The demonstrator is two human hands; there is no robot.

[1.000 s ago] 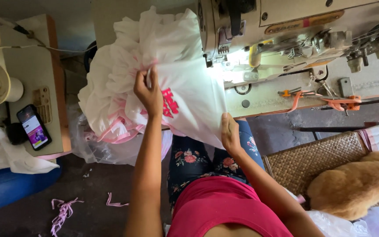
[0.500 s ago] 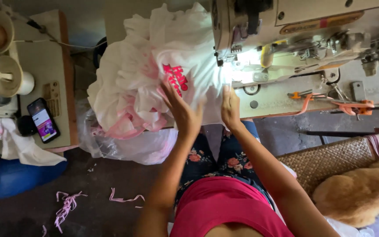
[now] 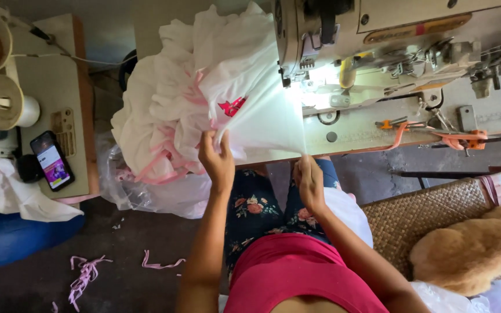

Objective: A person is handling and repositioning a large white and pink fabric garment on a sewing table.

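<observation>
A white garment (image 3: 250,87) with a red print and pink trim lies bunched over the front of the sewing machine table (image 3: 378,130). My left hand (image 3: 217,160) pinches its lower edge just under the red print. My right hand (image 3: 309,181) grips the same edge further right, at the table's front. Between the two hands the cloth is stretched flat and lit by the lamp under the sewing machine head (image 3: 331,52). More of the garment is heaped to the left.
A side table (image 3: 59,98) at left holds thread cones (image 3: 4,107) and a lit phone (image 3: 52,160). A clear plastic bag (image 3: 146,194) hangs under the cloth pile. Pink trim scraps (image 3: 85,275) lie on the floor. A woven seat (image 3: 424,217) carries a tan cushion (image 3: 471,252).
Both hands have drawn the cloth toward the machine and down to the table's front edge. My left hand slid from the red print to the hem below it.
</observation>
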